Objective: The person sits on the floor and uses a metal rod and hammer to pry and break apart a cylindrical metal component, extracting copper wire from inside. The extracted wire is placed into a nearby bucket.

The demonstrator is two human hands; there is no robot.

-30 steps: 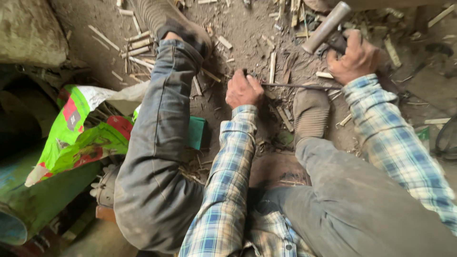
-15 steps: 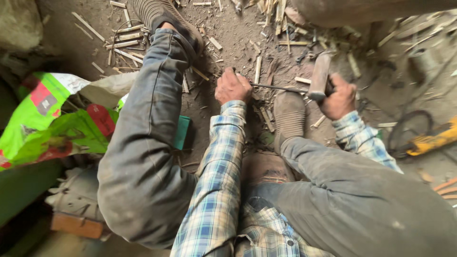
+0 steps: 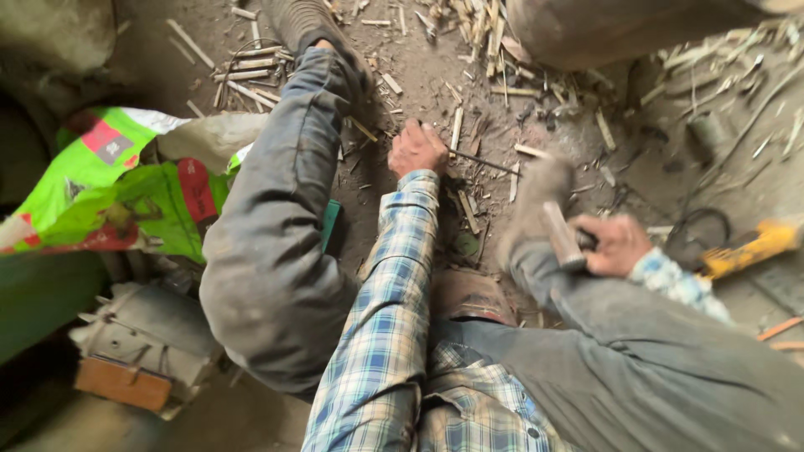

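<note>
Hammer (image 3: 559, 236) in right grip (image 3: 615, 244), thin rod (image 3: 484, 161) in left grip (image 3: 416, 149), knees crowding both.

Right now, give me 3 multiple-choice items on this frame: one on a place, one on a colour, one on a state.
1. Where does the yellow power tool lie?
A. on the ground to the person's right
B. on the green sack
C. in the left hand

2. What colour is most of the sack beside the left leg?
A. blue
B. bright green
C. black

3. What is the right hand doing?
A. resting open on the knee
B. gripping a hammer
C. holding the sack

Key: 1 A, the tool lies on the dirt by the right edge; 2 B, the sack is green with red patches; 3 B, the fingers are closed around the handle, while the left hand holds a thin metal rod on the ground.
</note>
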